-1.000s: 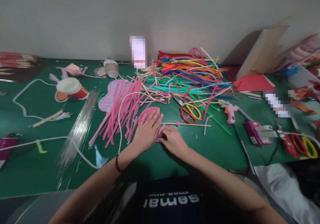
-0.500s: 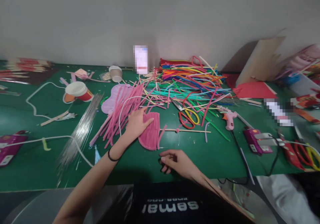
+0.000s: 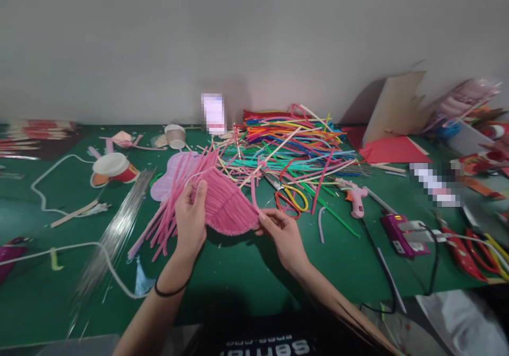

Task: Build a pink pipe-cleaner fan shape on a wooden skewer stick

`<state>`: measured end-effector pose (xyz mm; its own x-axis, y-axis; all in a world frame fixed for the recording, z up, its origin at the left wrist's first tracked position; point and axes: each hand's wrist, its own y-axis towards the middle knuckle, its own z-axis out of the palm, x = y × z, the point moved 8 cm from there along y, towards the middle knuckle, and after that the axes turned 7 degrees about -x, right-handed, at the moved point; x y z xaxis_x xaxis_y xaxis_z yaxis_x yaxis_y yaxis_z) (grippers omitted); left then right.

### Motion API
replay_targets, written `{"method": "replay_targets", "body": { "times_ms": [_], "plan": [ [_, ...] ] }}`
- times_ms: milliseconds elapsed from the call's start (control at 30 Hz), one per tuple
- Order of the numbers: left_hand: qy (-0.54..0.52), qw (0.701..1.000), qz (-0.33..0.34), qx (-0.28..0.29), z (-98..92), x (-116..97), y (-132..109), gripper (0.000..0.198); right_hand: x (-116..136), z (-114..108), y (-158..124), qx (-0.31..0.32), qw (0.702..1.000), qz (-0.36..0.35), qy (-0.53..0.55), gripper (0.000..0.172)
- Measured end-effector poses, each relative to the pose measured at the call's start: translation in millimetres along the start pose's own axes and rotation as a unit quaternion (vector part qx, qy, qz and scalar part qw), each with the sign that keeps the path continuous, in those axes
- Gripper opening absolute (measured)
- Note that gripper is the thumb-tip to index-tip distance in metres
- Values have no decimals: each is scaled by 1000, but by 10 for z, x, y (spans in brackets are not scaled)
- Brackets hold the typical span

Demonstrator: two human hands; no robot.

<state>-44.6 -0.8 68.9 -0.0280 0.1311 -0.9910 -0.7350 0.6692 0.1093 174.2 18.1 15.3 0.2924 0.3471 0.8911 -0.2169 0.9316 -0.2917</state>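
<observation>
Both of my hands hold up a pink fan-shaped piece (image 3: pixel 228 207) made of pipe cleaners, lifted above the green table (image 3: pixel 246 260). My left hand (image 3: pixel 191 220) grips its left edge, thumb on top. My right hand (image 3: pixel 280 231) pinches its right tip, where a pink stem with a thin wooden stick (image 3: pixel 274 157) rises toward the back right. Just behind the piece lies a bundle of loose pink pipe cleaners (image 3: pixel 170 207).
A heap of coloured pipe cleaners (image 3: pixel 290 138) fills the table's back middle, with red and yellow scissors (image 3: pixel 290 199) in front. A pink glue gun (image 3: pixel 356 197) and a purple device (image 3: pixel 401 228) lie right. A paper cup (image 3: pixel 113 167), silver wires (image 3: pixel 115 228) and a white cord (image 3: pixel 59 186) lie left.
The pink piece lay flat on the table under my left hand; now both hands have lifted it. My right hand came forward from the table edge and took its right tip.
</observation>
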Motion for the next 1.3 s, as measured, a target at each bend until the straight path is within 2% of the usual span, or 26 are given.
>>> {"method": "replay_targets", "body": {
  "times_ms": [100,167,233,300,367,433,500,567,633,767,900,967,1067,1133,1300],
  "plan": [
    [-94,995,-44,10,128,15,-164,32,127,-26,139,-25,999,-17,17,30],
    [-127,989,-59,53,289,68,-332,38,209,-45,221,-44,998,-35,19,30],
    [-130,984,-69,97,468,160,-521,44,292,-29,289,-42,997,-63,-17,31],
    [-132,982,-92,97,581,289,-670,51,380,-14,339,-38,989,-108,-99,31],
    [-127,984,-112,52,594,403,-743,56,503,-32,359,-56,960,-183,-204,29],
    [-114,984,-133,5,559,488,-764,59,633,-27,338,-71,911,-276,-297,25],
    [-103,983,-150,-21,516,536,-755,62,700,29,306,-58,858,-351,-370,20],
    [-98,983,-155,-32,481,553,-737,62,708,85,296,-42,817,-392,-420,20],
    [-93,984,-148,-41,452,554,-724,62,705,109,308,-42,799,-407,-441,20],
    [-75,986,-141,-39,441,584,-733,62,722,119,360,-45,802,-404,-439,18],
    [-60,987,-143,-41,428,633,-740,64,748,165,393,-34,790,-403,-461,23],
    [-61,987,-144,-45,420,648,-736,63,728,179,413,-29,795,-390,-464,24],
    [-67,986,-144,-47,414,655,-726,60,670,171,432,-21,818,-364,-445,22],
    [-69,985,-147,-49,411,662,-718,58,644,165,412,-17,820,-369,-438,21],
    [-96,980,-164,-64,419,633,-690,59,637,239,257,26,756,-450,-475,17]
  ]
}}
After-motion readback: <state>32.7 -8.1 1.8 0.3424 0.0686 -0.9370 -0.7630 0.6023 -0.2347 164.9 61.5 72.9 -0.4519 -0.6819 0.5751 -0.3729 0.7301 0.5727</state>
